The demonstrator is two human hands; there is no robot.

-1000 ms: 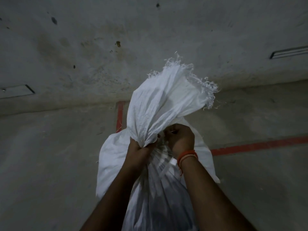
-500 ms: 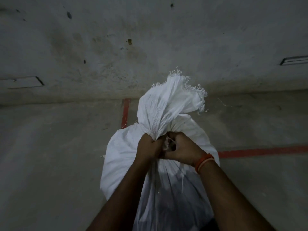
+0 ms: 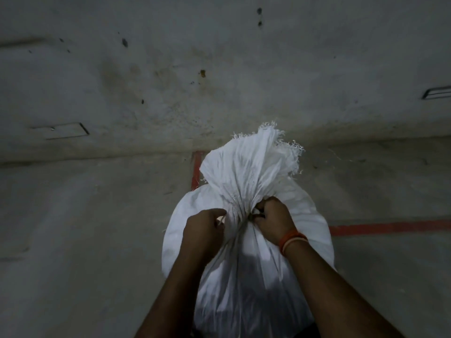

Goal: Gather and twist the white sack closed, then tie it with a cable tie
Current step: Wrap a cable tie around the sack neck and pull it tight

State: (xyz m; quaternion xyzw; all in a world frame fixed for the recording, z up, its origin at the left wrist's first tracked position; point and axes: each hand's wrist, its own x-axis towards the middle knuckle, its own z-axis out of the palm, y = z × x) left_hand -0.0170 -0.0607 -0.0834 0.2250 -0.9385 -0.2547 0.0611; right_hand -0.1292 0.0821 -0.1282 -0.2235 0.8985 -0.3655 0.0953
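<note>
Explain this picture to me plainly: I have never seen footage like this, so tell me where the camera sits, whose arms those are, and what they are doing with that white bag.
The camera is worn on a person's head and looks forward and down, so the two bare arms reaching in from the bottom are that person's own. There is no machine here.

A full white sack stands on a grey concrete floor marked with red painted lines, close to a stained wall. Its frayed top is bunched into a narrow neck.

The left hand pinches something thin and pale beside the neck, perhaps the tie; it is too small to tell. The right hand, with an orange band on its wrist, grips the neck from the other side.
</note>
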